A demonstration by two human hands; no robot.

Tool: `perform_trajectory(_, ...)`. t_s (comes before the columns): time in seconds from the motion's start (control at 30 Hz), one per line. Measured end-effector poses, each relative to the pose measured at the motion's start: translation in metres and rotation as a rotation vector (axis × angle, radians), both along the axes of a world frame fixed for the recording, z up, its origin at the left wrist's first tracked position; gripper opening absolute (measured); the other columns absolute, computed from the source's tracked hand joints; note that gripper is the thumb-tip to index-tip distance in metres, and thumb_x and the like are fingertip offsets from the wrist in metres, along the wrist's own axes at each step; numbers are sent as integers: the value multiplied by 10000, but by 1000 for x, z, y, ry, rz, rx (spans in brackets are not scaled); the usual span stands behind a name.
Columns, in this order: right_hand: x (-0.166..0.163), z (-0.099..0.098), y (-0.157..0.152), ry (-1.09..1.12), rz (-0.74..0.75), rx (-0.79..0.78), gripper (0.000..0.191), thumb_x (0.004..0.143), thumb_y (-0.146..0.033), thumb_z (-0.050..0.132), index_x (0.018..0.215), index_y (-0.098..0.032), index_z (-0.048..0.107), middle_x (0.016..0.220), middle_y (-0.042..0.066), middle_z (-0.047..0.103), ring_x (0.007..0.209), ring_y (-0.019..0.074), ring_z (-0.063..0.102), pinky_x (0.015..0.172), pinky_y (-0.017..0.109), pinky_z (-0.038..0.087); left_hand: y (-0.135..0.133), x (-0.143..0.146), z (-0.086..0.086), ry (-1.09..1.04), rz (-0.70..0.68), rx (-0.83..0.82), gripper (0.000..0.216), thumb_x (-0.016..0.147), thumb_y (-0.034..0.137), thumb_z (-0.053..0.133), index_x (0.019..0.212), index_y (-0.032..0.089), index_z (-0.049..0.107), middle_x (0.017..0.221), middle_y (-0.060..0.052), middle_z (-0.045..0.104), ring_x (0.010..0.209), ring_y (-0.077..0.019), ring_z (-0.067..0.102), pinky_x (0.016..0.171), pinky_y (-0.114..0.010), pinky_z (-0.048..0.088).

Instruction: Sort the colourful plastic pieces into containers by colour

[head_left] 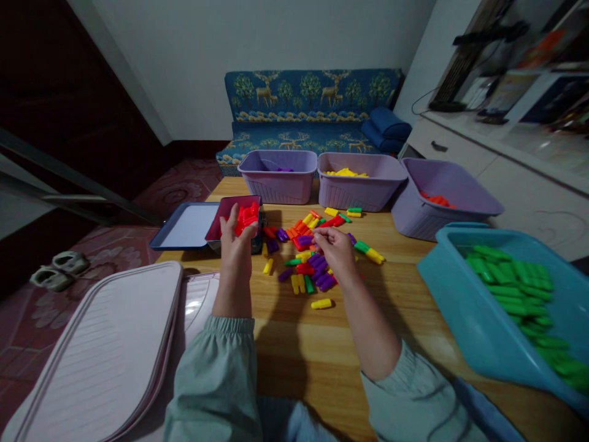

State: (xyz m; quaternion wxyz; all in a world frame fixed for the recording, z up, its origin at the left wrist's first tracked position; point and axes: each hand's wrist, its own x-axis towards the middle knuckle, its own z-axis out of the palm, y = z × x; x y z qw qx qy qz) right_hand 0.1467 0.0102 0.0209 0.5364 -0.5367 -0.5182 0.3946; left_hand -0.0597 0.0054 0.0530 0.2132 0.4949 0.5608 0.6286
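My left hand [235,242], fingers spread, is over the front of a dark red box [227,212] that holds red plastic pieces [248,216]. Nothing shows in its grasp. My right hand [338,250] is at a mixed pile of small peg-shaped plastic pieces [317,264] in purple, yellow, green, red and orange. Its thumb and fingertips are pinched together; whatever may be between them is too small to make out. Nearest to me lies a single yellow piece [321,304]. A green and yellow pair [369,252] lies right of the right hand.
Behind the pile stand purple bins with purple [278,187], yellow [359,193] and red-orange pieces [414,212]. A teal bin [453,307] of green pieces is at the right. White lids [105,350] and a blue-rimmed tray [188,226] sit left. A patterned sofa [308,98] is beyond.
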Motion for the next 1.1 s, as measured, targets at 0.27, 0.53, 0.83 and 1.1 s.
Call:
perform_trajectory(0.27,65,19,-1,-707,67,-116,175,590,-177,741,759,-218,718,702,10,706,644,165,633,597,257,456,-13,37,4,221,-301,-151,159,701,197,641,814,158,747,773,-63,720,708,-180,655,727,-301,532)
perform_trajectory(0.53,45,15,-13,-886,309,-40,554,489,-150,826,1013,-301,727,950,19,693,806,198,630,675,273,445,-17,50,-22,744,-691,-190,539,557,171,818,1086,203,716,1115,-119,674,1036,-268,610,917,-389,473)
perform_trajectory(0.83,19,12,-7,-868,201,-21,250,796,-307,636,1023,-232,712,948,71,699,878,207,631,737,273,439,-13,56,-37,792,-498,-229,428,660,198,758,1086,191,710,1079,-109,686,1025,-257,621,913,-367,480)
perform_trajectory(1.1,23,9,0,-710,-50,-17,191,772,-306,670,922,-188,672,854,56,717,768,183,643,705,269,456,-5,72,-38,725,-147,-131,328,831,213,570,1138,161,675,1147,-124,659,1025,-252,589,922,-380,467)
